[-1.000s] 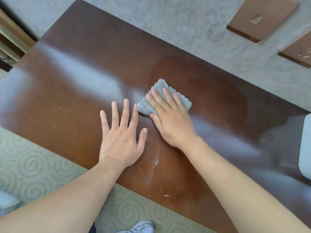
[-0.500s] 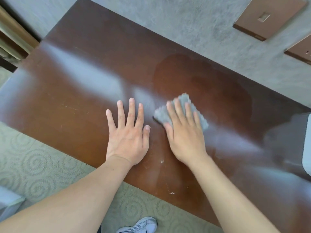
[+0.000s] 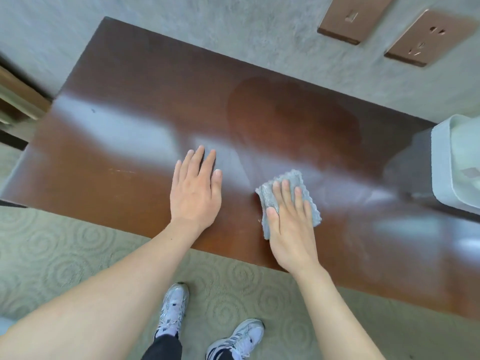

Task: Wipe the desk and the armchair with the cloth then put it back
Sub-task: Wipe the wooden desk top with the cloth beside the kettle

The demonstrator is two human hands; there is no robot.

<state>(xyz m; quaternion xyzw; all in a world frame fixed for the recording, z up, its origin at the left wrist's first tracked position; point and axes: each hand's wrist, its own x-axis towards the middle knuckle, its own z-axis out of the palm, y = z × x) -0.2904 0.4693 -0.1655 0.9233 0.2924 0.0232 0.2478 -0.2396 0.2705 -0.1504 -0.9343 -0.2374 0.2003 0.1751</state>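
A glossy dark brown wooden desk point(image 3: 135, 131) fills the middle of the view. A small grey cloth point(image 3: 270, 194) lies on it near the front edge, right of centre. My right hand point(image 3: 291, 224) lies flat on the cloth with fingers together, pressing it to the wood. My left hand point(image 3: 196, 188) rests palm-down on the bare desk just left of the cloth, fingers slightly spread, holding nothing. The armchair is out of view.
A pale grey-white box point(image 3: 457, 162) stands on the desk's right end. Two copper wall plates, a switch point(image 3: 353, 16) and a socket point(image 3: 426, 37), sit on the grey wall behind. Patterned carpet point(image 3: 65, 255) and my sneakers point(image 3: 174, 307) lie below the front edge.
My right hand has slid the cloth right and toward the front edge. My left hand stayed flat on the desk. The view has tilted down, showing my shoes and the box.
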